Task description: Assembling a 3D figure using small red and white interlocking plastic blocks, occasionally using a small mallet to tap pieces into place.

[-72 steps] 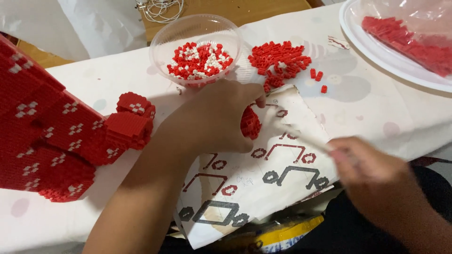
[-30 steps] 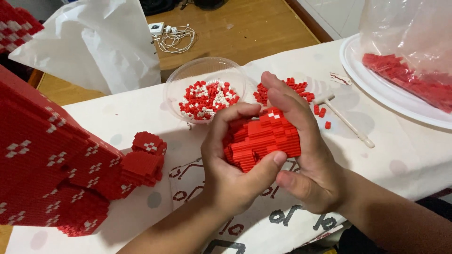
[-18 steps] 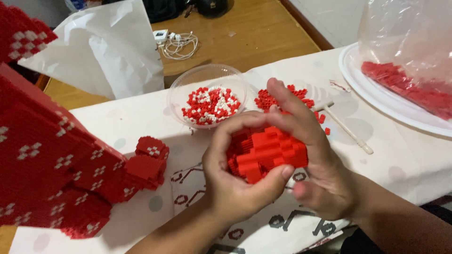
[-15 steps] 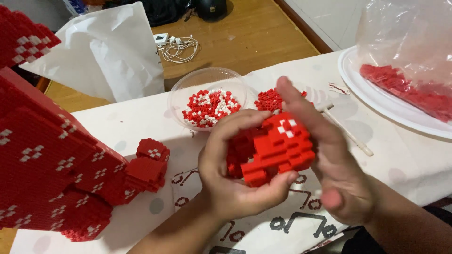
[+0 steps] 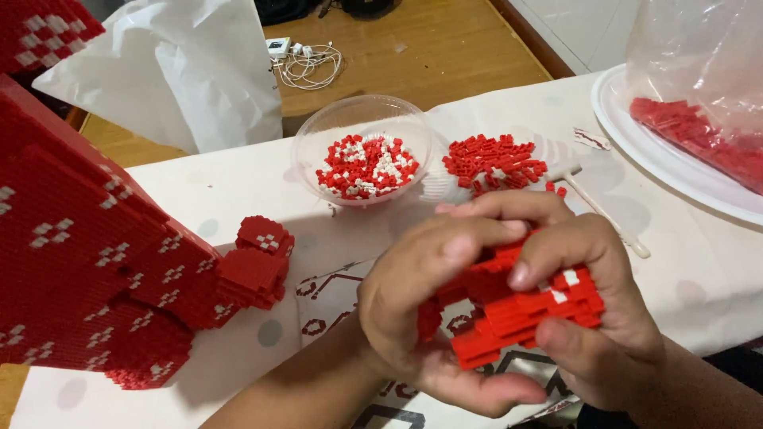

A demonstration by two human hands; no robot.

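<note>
While both hands (image 5: 509,310) clasp studded red brick chunk (image 5: 524,306), clear round bowl (image 5: 318,135) sits beyond.

A bowl (image 5: 362,151) of bricks sits left of a loose pile (image 5: 494,161), behind the hands (image 5: 509,306).

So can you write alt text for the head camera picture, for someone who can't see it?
Two hands, left hand and right hand, clasp a red brick block above a white table. Behind sits a clear bowl of red and white bricks; a big red brick model stands left.
</note>
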